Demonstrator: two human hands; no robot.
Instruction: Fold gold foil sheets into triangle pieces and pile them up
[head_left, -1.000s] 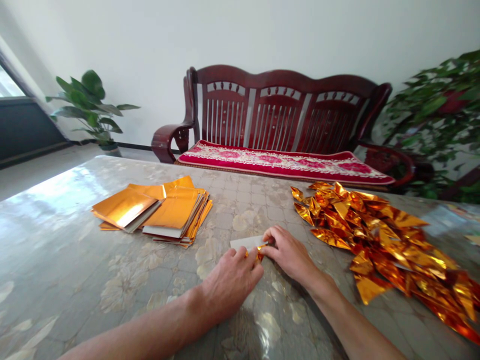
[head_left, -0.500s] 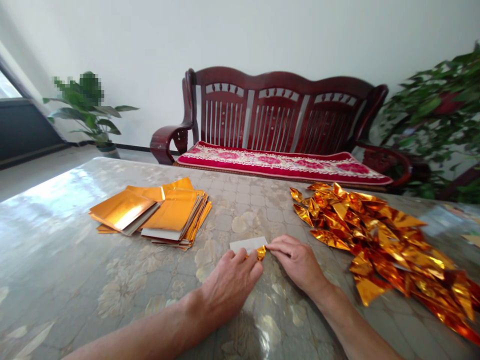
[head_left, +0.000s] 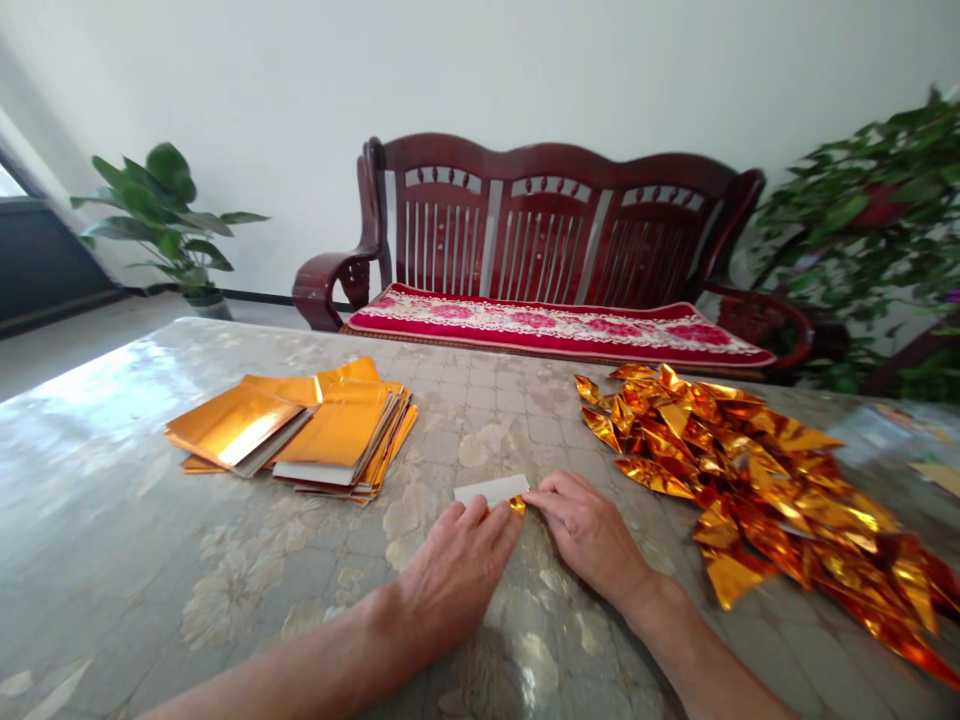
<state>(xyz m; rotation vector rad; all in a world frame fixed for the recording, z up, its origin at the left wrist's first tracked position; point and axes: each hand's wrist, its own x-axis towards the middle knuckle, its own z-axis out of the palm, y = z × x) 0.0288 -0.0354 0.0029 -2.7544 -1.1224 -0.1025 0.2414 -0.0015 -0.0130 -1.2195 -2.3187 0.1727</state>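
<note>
A small sheet of gold foil paper (head_left: 495, 492) lies white side up on the table, partly under my fingers. My left hand (head_left: 456, 572) presses down on its near edge with the fingers together. My right hand (head_left: 590, 530) pinches the sheet's right end, where a bit of gold foil shows between the two hands. A stack of flat gold sheets (head_left: 300, 425) lies to the left. A heap of folded gold foil pieces (head_left: 750, 470) lies to the right.
The table (head_left: 112, 520) has a glossy floral cover. Behind it stands a dark red wooden bench (head_left: 555, 240) with a red cushion. Potted plants (head_left: 161, 215) stand at the left and at the right edge.
Both hands have shifted slightly on the small sheet, with my right hand's fingers drawn closer to the left hand. The view has drifted a little.
</note>
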